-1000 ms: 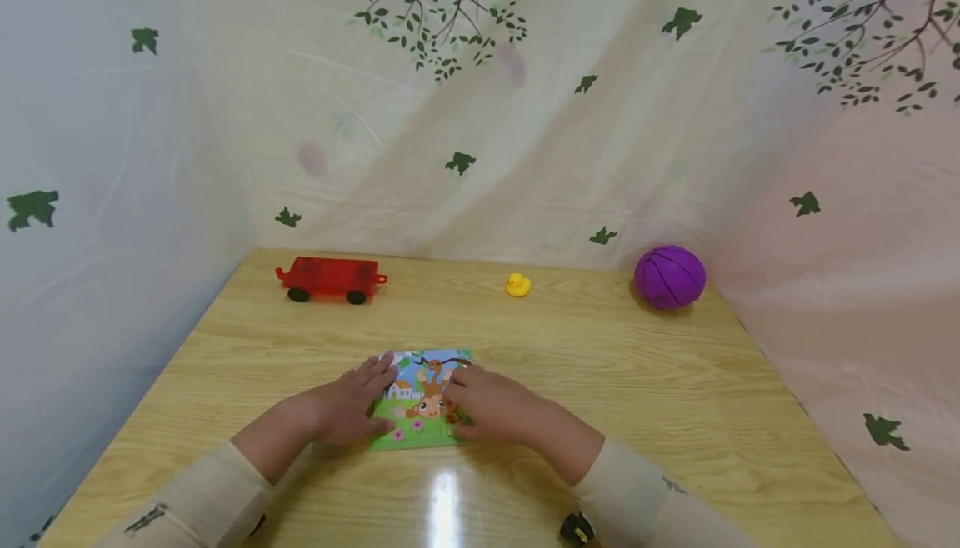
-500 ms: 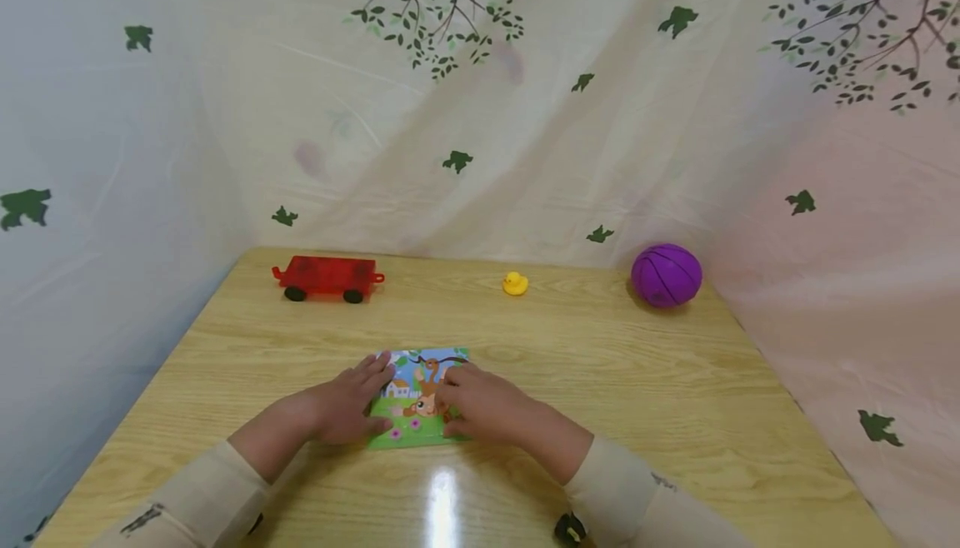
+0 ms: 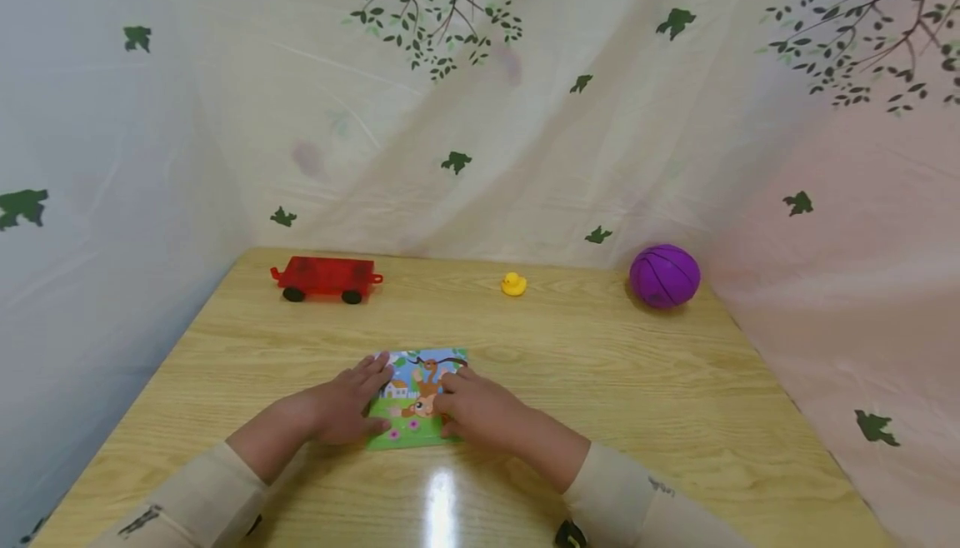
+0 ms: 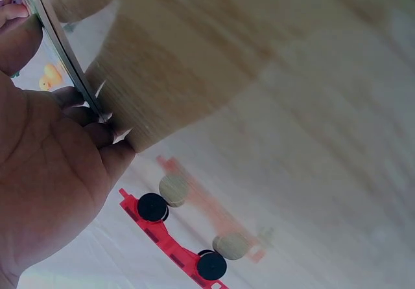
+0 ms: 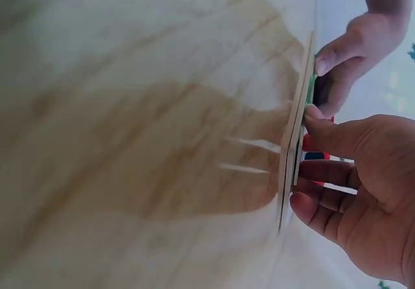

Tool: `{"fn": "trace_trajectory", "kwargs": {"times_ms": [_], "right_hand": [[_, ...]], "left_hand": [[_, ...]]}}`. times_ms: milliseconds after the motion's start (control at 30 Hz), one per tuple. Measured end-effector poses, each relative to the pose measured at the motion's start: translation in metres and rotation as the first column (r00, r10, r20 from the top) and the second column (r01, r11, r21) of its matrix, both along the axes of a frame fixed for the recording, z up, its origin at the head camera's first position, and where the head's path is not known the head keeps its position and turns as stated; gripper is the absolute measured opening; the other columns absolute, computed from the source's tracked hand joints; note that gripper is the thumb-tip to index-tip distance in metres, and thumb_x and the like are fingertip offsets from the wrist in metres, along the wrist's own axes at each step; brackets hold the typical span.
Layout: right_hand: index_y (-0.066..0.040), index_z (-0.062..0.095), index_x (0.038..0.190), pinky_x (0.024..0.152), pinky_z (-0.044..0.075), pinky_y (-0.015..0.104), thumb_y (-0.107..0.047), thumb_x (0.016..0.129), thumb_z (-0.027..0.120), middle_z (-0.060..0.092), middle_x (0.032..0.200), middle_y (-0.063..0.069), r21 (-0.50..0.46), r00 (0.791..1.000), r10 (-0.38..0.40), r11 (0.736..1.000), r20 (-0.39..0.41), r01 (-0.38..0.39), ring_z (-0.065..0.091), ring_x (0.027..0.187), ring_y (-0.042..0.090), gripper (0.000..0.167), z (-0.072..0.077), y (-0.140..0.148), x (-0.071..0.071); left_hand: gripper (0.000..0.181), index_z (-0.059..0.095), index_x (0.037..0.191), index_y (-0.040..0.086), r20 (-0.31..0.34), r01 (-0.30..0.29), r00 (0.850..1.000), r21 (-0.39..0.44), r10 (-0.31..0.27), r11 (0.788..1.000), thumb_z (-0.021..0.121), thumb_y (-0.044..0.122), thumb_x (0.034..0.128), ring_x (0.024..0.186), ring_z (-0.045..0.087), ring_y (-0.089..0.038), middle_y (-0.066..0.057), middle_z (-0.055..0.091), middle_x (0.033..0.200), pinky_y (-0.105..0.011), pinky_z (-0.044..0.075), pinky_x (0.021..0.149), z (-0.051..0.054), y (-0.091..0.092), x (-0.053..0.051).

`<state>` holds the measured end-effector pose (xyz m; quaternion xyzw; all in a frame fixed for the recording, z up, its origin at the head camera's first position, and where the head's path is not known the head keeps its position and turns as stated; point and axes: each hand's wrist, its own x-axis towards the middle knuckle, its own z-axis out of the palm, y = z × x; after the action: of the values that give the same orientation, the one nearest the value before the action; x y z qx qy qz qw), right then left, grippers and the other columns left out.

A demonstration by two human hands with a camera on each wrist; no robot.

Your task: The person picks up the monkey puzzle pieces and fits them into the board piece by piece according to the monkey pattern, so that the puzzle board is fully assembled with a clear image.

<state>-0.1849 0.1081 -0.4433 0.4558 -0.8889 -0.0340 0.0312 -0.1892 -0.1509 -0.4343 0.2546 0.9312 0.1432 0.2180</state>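
A thin square picture puzzle (image 3: 412,433) with a monkey, a small house and flowers lies flat on the table, near the middle in the head view. My left hand (image 3: 348,402) rests along its left edge, fingers fairly straight. Over the right half, my right hand (image 3: 480,415) has curled fingers, covering part of the monkey. In the right wrist view, the thumb and fingers of that right hand (image 5: 369,185) pinch what looks like a thin puzzle piece (image 5: 300,143) against the board; its face is hidden.
Along the back of the wooden table (image 3: 637,381) stand a red toy wagon (image 3: 326,277), a yellow rubber duck (image 3: 513,285) and a purple ball (image 3: 664,276). A patterned cloth (image 3: 420,115) hangs behind them. A small black object (image 3: 571,534) is partly visible beside the right sleeve.
My right hand has shifted slightly left over the puzzle, covering more of the monkey. The left hand stays at the left edge. The whole head view has drifted a little.
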Motion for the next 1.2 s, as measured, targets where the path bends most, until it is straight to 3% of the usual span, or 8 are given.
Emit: {"fn": "trace_trajectory", "kwargs": {"times_ms": [167, 267, 333, 433, 533, 633, 1200], "right_hand": [[-0.025, 0.070, 0.104, 0.079, 0.043, 0.023, -0.038, 0.094, 0.063, 0.059, 0.100, -0.006, 0.119, 0.988, 0.065, 0.992, -0.143, -0.048, 0.048, 0.085, 0.012, 0.018, 0.003, -0.001, 0.006], [-0.025, 0.069, 0.117, 0.081, 0.046, 0.023, -0.031, 0.098, 0.058, 0.063, 0.110, -0.006, 0.220, 0.985, 0.072, 0.975, -0.159, -0.036, 0.051, 0.091, 0.012, 0.022, 0.007, -0.001, 0.014], [-0.022, 0.063, 0.131, 0.086, 0.048, 0.023, -0.032, 0.100, 0.055, 0.062, 0.126, -0.004, 0.296, 0.992, 0.047, 0.955, -0.120, -0.010, 0.054, 0.104, 0.013, 0.033, 0.012, 0.000, 0.022], [-0.018, 0.046, 0.147, 0.101, 0.046, 0.029, -0.053, 0.099, 0.049, 0.047, 0.150, 0.001, 0.382, 0.999, -0.039, 0.923, -0.005, 0.038, 0.046, 0.131, 0.019, 0.060, 0.019, 0.001, 0.033], [-0.015, 0.032, 0.154, 0.112, 0.038, 0.037, -0.078, 0.087, 0.039, 0.028, 0.161, 0.005, 0.403, 0.983, -0.150, 0.910, 0.104, 0.096, 0.028, 0.147, 0.023, 0.092, 0.023, 0.001, 0.041], [-0.015, 0.026, 0.156, 0.116, 0.032, 0.042, -0.084, 0.081, 0.037, 0.022, 0.163, 0.006, 0.398, 0.968, -0.201, 0.909, 0.153, 0.125, 0.020, 0.150, 0.024, 0.103, 0.026, 0.001, 0.044], [-0.019, 0.027, 0.156, 0.112, 0.037, 0.044, -0.074, 0.087, 0.046, 0.021, 0.163, 0.002, 0.414, 0.964, -0.213, 0.901, 0.160, 0.130, 0.021, 0.150, 0.021, 0.090, 0.033, 0.000, 0.043]], "left_hand": [[0.082, 0.020, 0.157, 0.005, -0.002, -0.009, 1.000, 0.008, 0.009, 1.000, 0.058, 0.046, 0.0964, 0.152, 0.003, -0.037, -0.013, 0.005, 0.166, -0.056, 0.014, 0.120, 0.002, 0.001, 0.002], [0.082, 0.020, 0.156, 0.005, -0.003, -0.011, 1.000, 0.013, 0.011, 1.000, 0.058, 0.046, 0.0967, 0.152, 0.003, -0.037, -0.013, 0.005, 0.166, -0.056, 0.014, 0.120, 0.002, 0.001, 0.003], [0.082, 0.020, 0.156, 0.005, -0.005, -0.010, 1.000, 0.012, 0.010, 1.000, 0.057, 0.046, 0.0967, 0.152, 0.003, -0.037, -0.013, 0.005, 0.166, -0.056, 0.014, 0.120, 0.001, 0.002, 0.003], [0.082, 0.020, 0.156, 0.005, -0.009, -0.014, 1.000, 0.008, 0.014, 1.000, 0.058, 0.046, 0.0963, 0.152, 0.004, -0.037, -0.013, 0.006, 0.166, -0.056, 0.015, 0.120, 0.001, 0.002, 0.004], [0.082, 0.021, 0.156, 0.005, -0.021, -0.014, 1.000, 0.009, 0.015, 1.000, 0.059, 0.046, 0.0960, 0.152, 0.004, -0.038, -0.014, 0.007, 0.165, -0.057, 0.016, 0.120, 0.002, 0.002, 0.004], [0.082, 0.021, 0.156, 0.004, -0.030, -0.013, 0.999, 0.013, 0.013, 1.000, 0.059, 0.045, 0.0961, 0.152, 0.005, -0.038, -0.015, 0.007, 0.165, -0.057, 0.016, 0.119, 0.001, 0.002, 0.003], [0.082, 0.021, 0.156, 0.004, -0.024, -0.008, 1.000, 0.004, 0.008, 1.000, 0.058, 0.046, 0.0960, 0.152, 0.004, -0.038, -0.015, 0.006, 0.165, -0.056, 0.014, 0.120, -0.003, 0.002, 0.001]]}}
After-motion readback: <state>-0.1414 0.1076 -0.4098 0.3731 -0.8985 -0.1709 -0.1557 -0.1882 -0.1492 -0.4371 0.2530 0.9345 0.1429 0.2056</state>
